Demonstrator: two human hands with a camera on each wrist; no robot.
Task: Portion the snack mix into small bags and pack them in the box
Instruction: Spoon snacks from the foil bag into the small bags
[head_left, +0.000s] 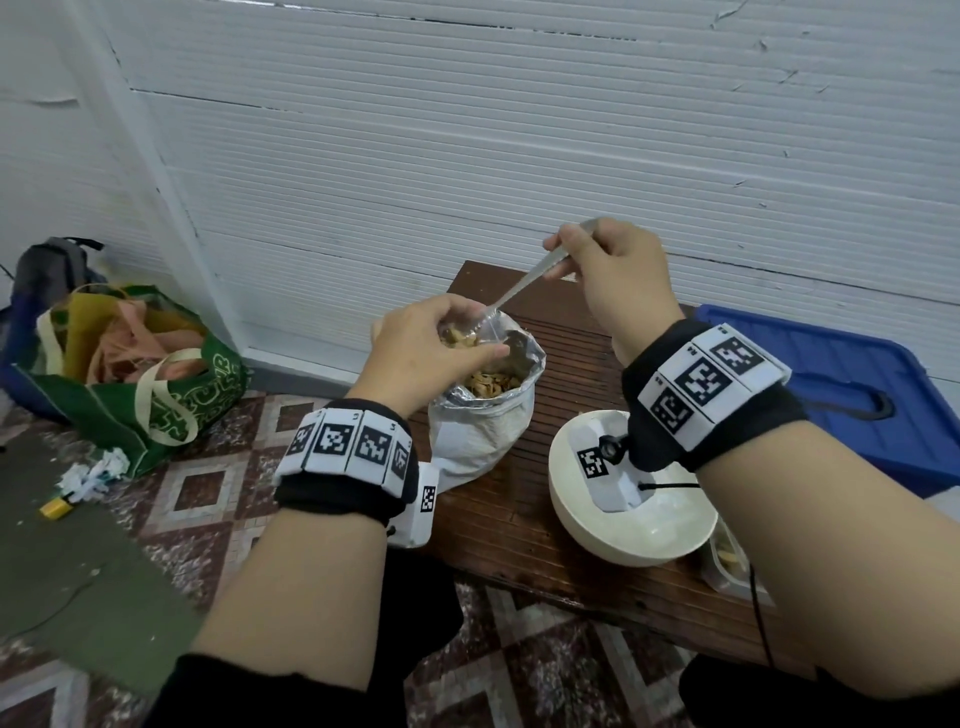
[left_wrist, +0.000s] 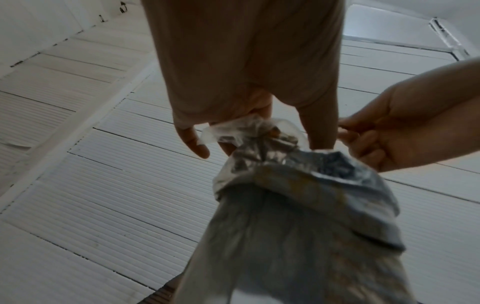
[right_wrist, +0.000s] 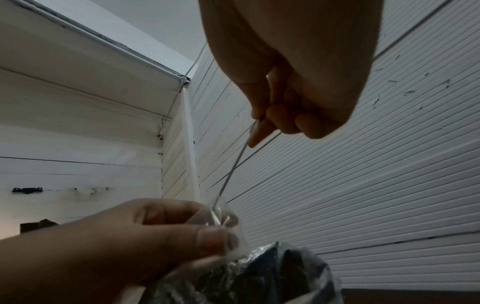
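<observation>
Head view: our left hand (head_left: 426, 353) pinches the small clear bag (head_left: 467, 332) open just above the foil snack pouch (head_left: 483, 415), while our right hand (head_left: 608, 275) grips the spoon (head_left: 524, 286), whose handle slants down-left from that grip into the bag's mouth. Left wrist view: the bag (left_wrist: 233, 131) hangs from our fingertips (left_wrist: 192, 142), directly over the pouch (left_wrist: 298, 205). Right wrist view: the spoon (right_wrist: 233, 168) runs down from our closed fingers (right_wrist: 285, 121), its bowl inside the bag (right_wrist: 223, 222).

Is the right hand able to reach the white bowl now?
Probably not yet: the right hand grips a spoon dipped into the small bag. The white bowl sits uncovered, directly below its wrist.
</observation>
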